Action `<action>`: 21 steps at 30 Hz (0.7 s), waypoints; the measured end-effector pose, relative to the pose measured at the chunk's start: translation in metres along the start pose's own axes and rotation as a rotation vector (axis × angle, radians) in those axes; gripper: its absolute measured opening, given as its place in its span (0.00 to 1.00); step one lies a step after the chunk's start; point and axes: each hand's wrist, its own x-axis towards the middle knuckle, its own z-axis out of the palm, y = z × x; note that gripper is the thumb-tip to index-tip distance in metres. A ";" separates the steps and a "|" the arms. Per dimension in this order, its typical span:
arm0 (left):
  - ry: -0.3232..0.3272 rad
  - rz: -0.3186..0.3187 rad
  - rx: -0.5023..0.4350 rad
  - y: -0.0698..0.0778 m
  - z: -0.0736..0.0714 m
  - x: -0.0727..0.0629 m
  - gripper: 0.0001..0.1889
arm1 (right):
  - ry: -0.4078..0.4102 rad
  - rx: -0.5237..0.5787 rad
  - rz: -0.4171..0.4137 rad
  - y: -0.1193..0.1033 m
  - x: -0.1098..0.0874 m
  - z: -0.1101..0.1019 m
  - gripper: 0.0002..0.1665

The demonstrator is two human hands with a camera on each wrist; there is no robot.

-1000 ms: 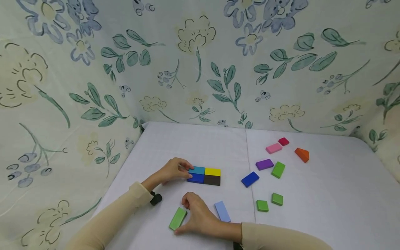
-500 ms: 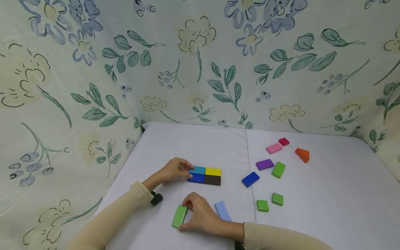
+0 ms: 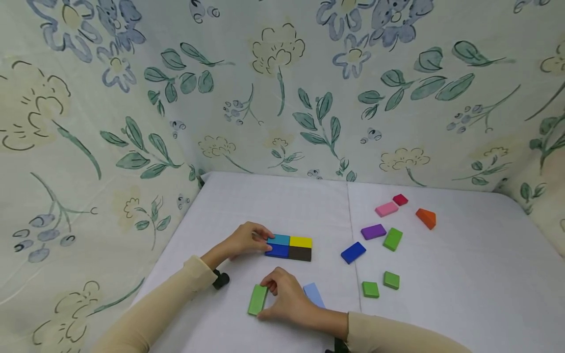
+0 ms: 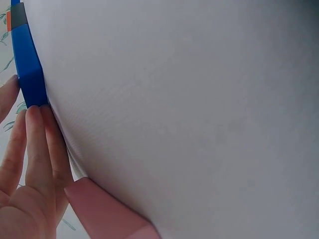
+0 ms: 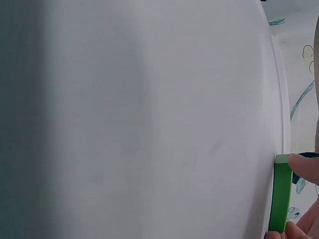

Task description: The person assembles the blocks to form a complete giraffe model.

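A compact group of rectangular blocks lies mid-table: light blue (image 3: pixel 279 239), yellow (image 3: pixel 301 241), blue (image 3: pixel 278 251) and dark brown (image 3: pixel 300 254). My left hand (image 3: pixel 244 242) touches the group's left end. In the left wrist view, straight fingertips (image 4: pixel 34 112) meet the end of the blue block (image 4: pixel 27 59). A pink, smooth-sided shape (image 4: pixel 107 209) is partly visible below those fingers. Nearer the front edge, my right hand (image 3: pixel 289 299) pinches a long green block (image 3: pixel 257 299) by its two ends; the right wrist view shows this green block (image 5: pixel 281 194) edge-on.
A pale blue block (image 3: pixel 313 295) lies right of my right hand, partly covered by it. Farther right are blue (image 3: pixel 353 252), purple (image 3: pixel 373 232), pink (image 3: pixel 386 209), red (image 3: pixel 400 199) and orange (image 3: pixel 426 218) pieces, plus green blocks (image 3: pixel 393 239). Floral cloth (image 3: pixel 282 98) surrounds the table.
My right hand has shifted the green block slightly right and away from the front edge, turning it more upright in the head view. My left hand stays at the block group.
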 end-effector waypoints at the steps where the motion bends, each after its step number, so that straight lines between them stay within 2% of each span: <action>1: 0.000 0.000 0.001 0.000 0.000 0.000 0.15 | 0.006 0.000 0.000 0.001 0.000 -0.001 0.32; 21: -0.014 -0.005 0.016 0.000 -0.001 0.001 0.15 | 0.094 -0.033 -0.035 0.013 0.015 -0.017 0.32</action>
